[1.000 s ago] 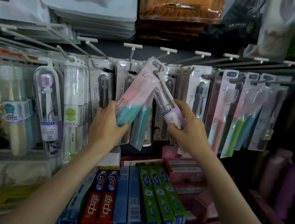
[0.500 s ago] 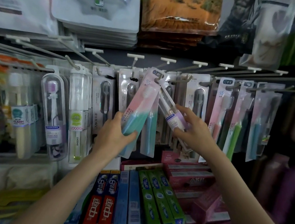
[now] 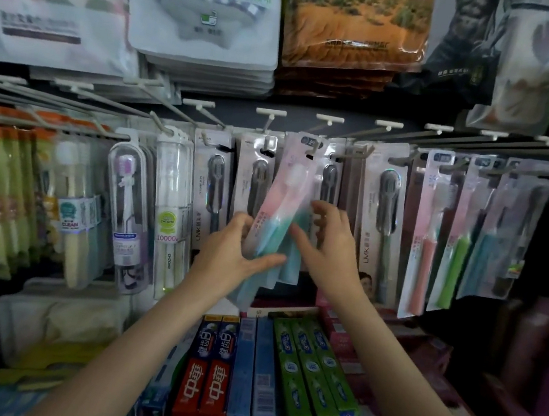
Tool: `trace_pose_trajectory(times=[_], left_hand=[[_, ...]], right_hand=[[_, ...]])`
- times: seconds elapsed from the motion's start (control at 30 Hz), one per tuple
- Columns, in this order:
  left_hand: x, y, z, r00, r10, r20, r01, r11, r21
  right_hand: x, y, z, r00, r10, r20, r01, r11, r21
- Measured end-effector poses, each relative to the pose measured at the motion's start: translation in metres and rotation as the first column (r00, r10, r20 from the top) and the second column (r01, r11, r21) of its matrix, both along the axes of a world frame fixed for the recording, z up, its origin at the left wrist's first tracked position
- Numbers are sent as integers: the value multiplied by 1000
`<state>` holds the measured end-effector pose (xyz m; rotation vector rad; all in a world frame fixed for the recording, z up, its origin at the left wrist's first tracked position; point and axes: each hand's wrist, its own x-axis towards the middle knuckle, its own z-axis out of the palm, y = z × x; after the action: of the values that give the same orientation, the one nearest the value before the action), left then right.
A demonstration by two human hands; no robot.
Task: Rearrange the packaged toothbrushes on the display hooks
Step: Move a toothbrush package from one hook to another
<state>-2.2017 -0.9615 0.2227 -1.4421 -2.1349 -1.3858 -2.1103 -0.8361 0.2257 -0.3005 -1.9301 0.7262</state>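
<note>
Toothbrush pack [image 3: 279, 215], the pink-and-teal one, sits at the centre of the frame, tilted, with its top end up by the hook [image 3: 314, 149] in the middle of the row. My left hand [image 3: 230, 254] grips its lower half, thumb across the front and fingers curled behind. My right hand [image 3: 327, 244] is just beside it with fingers spread and loosely bent; I see nothing pinched in it, though its fingertips reach toward the packs behind, and I cannot tell whether they touch.

By my reading the job is midway. The hang hole of the tilted pack seems to be at or near the hook's tip, but I cannot make out whether the hook has passed through it. It still needs seating and letting hang straight. Dark toothbrush packs [image 3: 213, 180] left of centre and the pink and green packs [image 3: 429, 232] at the right hang in order on their own hooks. A second teal pack [image 3: 291, 261] hangs behind the one I hold, partly covered.

Much is hidden: my hands cover the lower ends of the central packs, the right edge of the frame falls into shadow, and the far-left goods are blurred. Toothpaste boxes [image 3: 308, 376] on the shelf below are cut off at the bottom.
</note>
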Motion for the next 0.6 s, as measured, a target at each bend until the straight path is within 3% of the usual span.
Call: trace_pose_trajectory(times=[0.07,0.23,0.37,0.5,0.6], left_hand=[[0,0,0,1000,-8,-7,8,1000,9],[-3,-3,8,994,-106,-31,105,994,-20],[-6,-6,9,989,-134,-55,132,991,-37],[-8,-8,13,988,-137,-68,139,990,26],[0,-3,10,975,-220,38,219,975,27]], right_hand=[[-9,4,2,997,-76,7,76,996,36],[-15,12,12,997,76,24,-71,985,-156],[-14,16,14,997,44,56,-40,996,-80],[-8,14,18,985,161,-59,-170,965,-200],[-9,13,20,968,221,-118,-246,928,-280]])
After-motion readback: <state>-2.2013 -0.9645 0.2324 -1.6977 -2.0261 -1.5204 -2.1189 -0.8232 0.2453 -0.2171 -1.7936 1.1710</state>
